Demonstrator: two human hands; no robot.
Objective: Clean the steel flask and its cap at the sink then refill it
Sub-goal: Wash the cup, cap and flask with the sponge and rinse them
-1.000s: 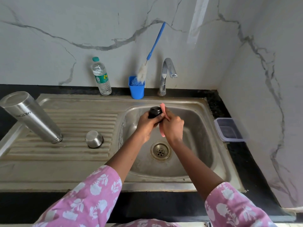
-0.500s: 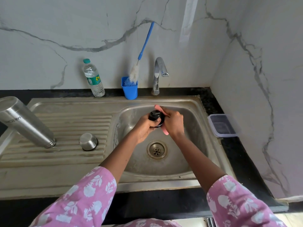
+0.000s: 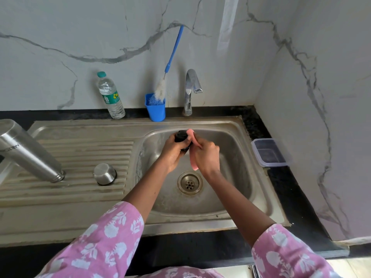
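I see both forearms stretched over the sink (image 3: 237, 157). The left hand (image 3: 172, 151) curls round the black cap (image 3: 180, 135); the right hand (image 3: 206, 157) pinches a pink cloth (image 3: 194, 166) against it. The flask (image 3: 30, 151) leans mouth-down on the drainboard.

Basin (image 3: 236, 177) open around the drain (image 3: 190, 183); flask (image 3: 28, 153) and steel cap (image 3: 104, 174) block the drainboard (image 3: 80, 149); tap (image 3: 190, 91) overhangs behind.

A home kitchen: a steel sink (image 3: 259, 189) with ribbed drainboard (image 3: 84, 157) set in a black counter (image 3: 301, 197), a tap (image 3: 190, 91), marble-patterned wall tiles (image 3: 80, 37), and a bottle brush (image 3: 170, 63) in a blue cup (image 3: 155, 109).
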